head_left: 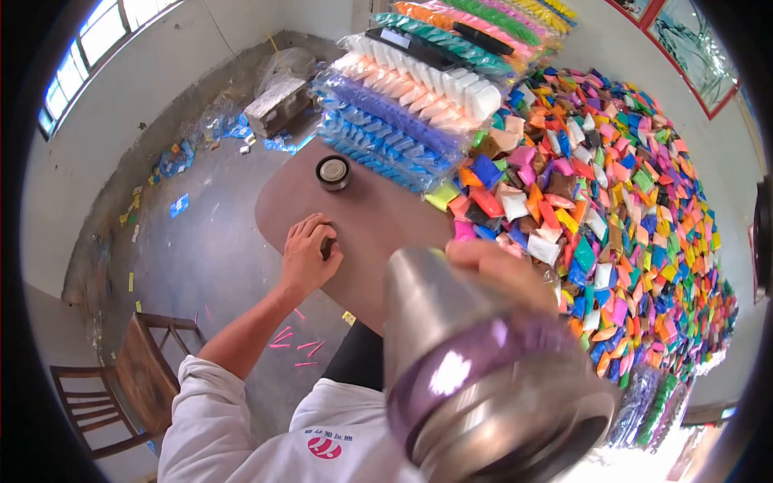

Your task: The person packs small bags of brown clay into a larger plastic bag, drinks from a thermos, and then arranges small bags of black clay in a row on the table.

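A steel thermos flask (483,378) with a purple band looms large and blurred, close to the camera. It is tilted, its wide open-looking end towards me. My right hand (507,270) is wrapped around the far side of it, with part of the fingers hidden. Over the brown table (386,217), my left hand (307,253) has its fingers closed around a small dark cap (327,248), mostly covered by the fingers. Just beyond that hand, a round steel lid (332,172) with a black rim rests on the tabletop.
A big heap of colourful small packets (596,217) covers the right side. Clear bags of packets in rows (394,121) lie at the table's far end. A wooden chair (141,374) stands at lower left, and pink strips (282,336) lie on the floor.
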